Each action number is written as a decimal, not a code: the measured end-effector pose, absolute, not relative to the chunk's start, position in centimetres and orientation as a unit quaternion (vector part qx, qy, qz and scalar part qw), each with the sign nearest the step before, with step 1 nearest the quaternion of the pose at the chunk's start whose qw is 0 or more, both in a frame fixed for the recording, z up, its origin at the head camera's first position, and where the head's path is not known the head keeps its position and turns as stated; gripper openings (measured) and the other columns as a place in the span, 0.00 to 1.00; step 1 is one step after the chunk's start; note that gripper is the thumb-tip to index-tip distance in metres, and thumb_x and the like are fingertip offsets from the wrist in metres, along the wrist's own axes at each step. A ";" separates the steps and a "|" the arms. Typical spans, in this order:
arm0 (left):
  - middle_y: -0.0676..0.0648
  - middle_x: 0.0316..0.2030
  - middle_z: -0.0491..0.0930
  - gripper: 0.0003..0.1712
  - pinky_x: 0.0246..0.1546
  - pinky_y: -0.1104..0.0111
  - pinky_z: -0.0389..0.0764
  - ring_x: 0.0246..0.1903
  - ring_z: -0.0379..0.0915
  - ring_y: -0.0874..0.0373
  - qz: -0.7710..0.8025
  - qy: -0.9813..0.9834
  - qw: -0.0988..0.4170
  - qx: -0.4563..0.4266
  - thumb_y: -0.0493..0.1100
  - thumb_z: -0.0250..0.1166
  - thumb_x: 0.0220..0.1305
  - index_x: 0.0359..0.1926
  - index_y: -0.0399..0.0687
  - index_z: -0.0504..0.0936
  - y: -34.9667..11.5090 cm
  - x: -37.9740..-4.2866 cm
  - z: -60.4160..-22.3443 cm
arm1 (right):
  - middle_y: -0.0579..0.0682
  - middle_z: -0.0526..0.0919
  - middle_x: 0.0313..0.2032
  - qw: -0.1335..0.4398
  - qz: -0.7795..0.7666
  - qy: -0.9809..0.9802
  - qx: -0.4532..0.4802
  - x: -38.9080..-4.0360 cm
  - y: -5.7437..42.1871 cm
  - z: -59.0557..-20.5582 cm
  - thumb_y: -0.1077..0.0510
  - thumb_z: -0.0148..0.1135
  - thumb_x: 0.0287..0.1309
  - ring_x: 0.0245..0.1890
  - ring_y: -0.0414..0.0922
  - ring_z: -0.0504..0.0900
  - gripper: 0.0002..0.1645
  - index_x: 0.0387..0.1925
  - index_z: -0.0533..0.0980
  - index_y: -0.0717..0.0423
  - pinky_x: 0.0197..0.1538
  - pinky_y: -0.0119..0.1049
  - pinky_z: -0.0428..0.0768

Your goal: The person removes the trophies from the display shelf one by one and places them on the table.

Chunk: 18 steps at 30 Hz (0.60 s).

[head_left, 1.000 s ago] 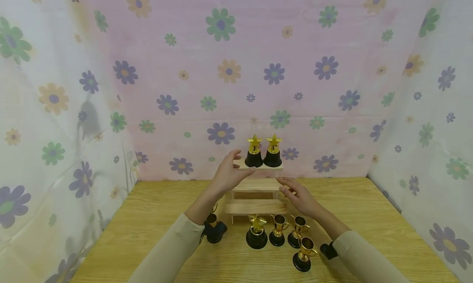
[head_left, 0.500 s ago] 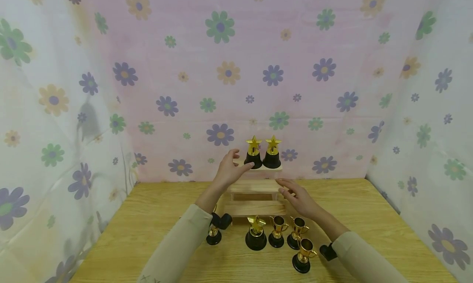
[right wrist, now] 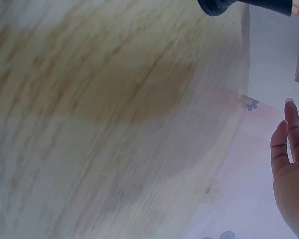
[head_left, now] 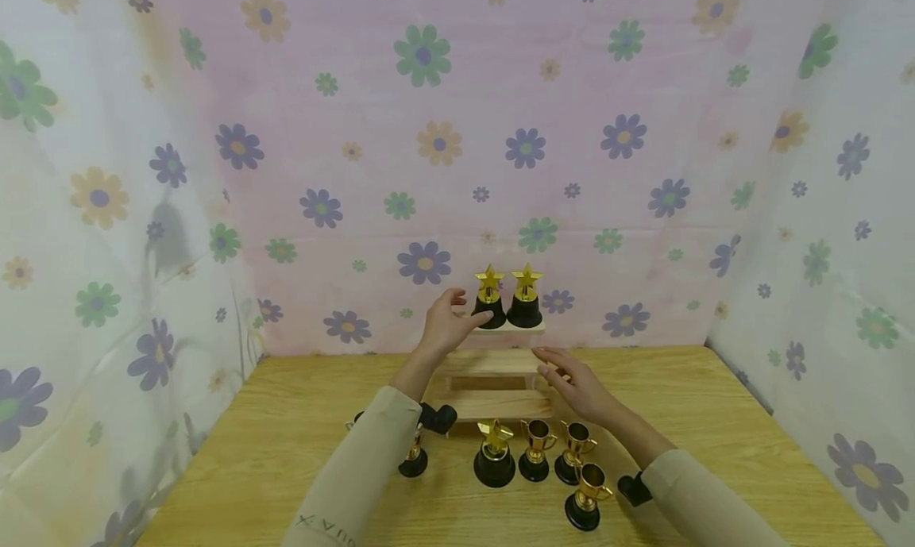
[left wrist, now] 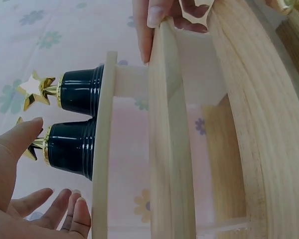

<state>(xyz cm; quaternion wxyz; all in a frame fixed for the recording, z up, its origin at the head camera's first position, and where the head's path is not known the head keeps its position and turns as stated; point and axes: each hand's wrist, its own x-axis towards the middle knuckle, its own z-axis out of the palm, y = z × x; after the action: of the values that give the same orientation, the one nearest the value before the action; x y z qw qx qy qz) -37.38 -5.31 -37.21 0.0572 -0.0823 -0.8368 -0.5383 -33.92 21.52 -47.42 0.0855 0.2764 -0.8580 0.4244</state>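
Two gold-star trophies with black bases stand side by side on the top board of a three-tier wooden stand (head_left: 493, 406): a left star trophy (head_left: 489, 279) and a right star trophy (head_left: 526, 310). My left hand (head_left: 445, 329) is at the left star trophy, its thumb crossing in front of the black base. In the left wrist view, the thumb (left wrist: 21, 137) overlaps the star, while the fingers are spread beside the base with a gap. My right hand (head_left: 582, 384) has its fingertips at the right end of the middle board (left wrist: 172, 134), fingers extended, holding nothing.
On the wooden table (head_left: 286, 452) before the stand are another star trophy (head_left: 494, 466) and gold cup trophies (head_left: 534, 461), (head_left: 575, 452), (head_left: 586, 514). A cup trophy (head_left: 413, 463) at left is partly hidden by my sleeve. Flowered cloth (head_left: 343, 253) hangs behind.
My left forearm has shifted right, and the left thumb has moved from the top board's edge up in front of the left star trophy's base. My right hand has stayed nearly still.
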 end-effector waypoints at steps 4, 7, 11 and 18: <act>0.37 0.65 0.72 0.43 0.56 0.48 0.79 0.62 0.72 0.39 -0.542 -0.834 0.056 -0.083 0.51 0.74 0.63 0.74 0.42 0.67 -5.1 -37.8 -37.3 | 0.62 0.68 0.71 0.085 0.427 -0.856 0.279 -33.9 21.5 -47.4 0.55 0.50 0.80 0.45 0.52 0.84 0.26 0.73 0.69 0.56 0.45 0.40 0.82; 0.38 0.65 0.73 0.42 0.56 0.49 0.79 0.61 0.73 0.39 -0.537 -0.837 0.059 -0.083 0.50 0.74 0.63 0.73 0.42 0.68 -4.8 -38.1 -37.4 | 0.62 0.68 0.72 0.086 0.429 -0.854 0.282 -33.8 21.5 -47.4 0.55 0.50 0.80 0.46 0.52 0.84 0.26 0.73 0.69 0.56 0.46 0.40 0.82; 0.39 0.64 0.74 0.41 0.56 0.50 0.80 0.58 0.75 0.41 -0.528 -0.843 0.066 -0.084 0.50 0.74 0.64 0.72 0.42 0.69 -4.5 -38.5 -37.5 | 0.62 0.68 0.71 0.089 0.428 -0.853 0.284 -33.8 21.6 -47.5 0.56 0.50 0.79 0.47 0.50 0.84 0.26 0.73 0.69 0.56 0.46 0.40 0.83; 0.40 0.61 0.77 0.36 0.53 0.51 0.81 0.54 0.78 0.42 -0.517 -0.848 0.077 -0.087 0.49 0.73 0.64 0.69 0.42 0.74 -4.1 -39.0 -37.8 | 0.63 0.68 0.72 0.086 0.431 -0.851 0.287 -33.8 21.6 -47.3 0.56 0.50 0.80 0.45 0.58 0.84 0.26 0.73 0.69 0.57 0.45 0.39 0.82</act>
<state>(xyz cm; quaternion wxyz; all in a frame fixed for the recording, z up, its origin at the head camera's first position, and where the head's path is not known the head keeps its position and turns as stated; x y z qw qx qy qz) -39.04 -4.09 -37.77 0.0769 -0.0870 -0.8483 -0.5166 -33.85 21.61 -47.29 0.0862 0.2865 -0.8513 0.4310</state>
